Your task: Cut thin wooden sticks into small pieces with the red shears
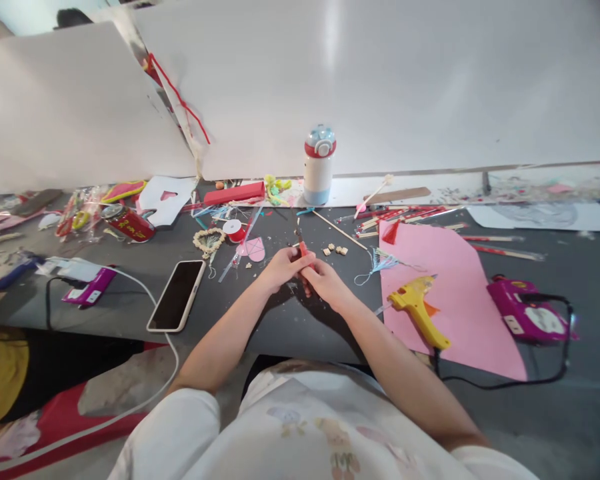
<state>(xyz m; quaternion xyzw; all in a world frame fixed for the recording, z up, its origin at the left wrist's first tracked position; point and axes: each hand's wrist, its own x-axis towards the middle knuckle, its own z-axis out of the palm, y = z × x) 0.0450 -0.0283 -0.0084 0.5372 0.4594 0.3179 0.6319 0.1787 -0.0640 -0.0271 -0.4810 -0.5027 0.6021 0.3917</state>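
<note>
Both hands meet over the dark table (pixel 290 320) near its front edge. My right hand (pixel 327 281) is closed around the red handles of small cutting pliers (pixel 303 252), whose dark tip points away from me. My left hand (pixel 281 267) is closed beside the handles, pinching something too small to make out. A few small pale wooden bits (pixel 335 250) lie just beyond the tool. A pink heart cutout (pixel 254 249) lies to the left of my hands.
A smartphone (pixel 177 295) lies left with a white cable. A yellow glue gun (pixel 420 308) rests on pink paper (pixel 455 300); a purple device (pixel 527 310) sits further right. A white bottle (pixel 319 165), red can (pixel 129 223), red spool (pixel 235 230) and sticks (pixel 405 217) lie behind.
</note>
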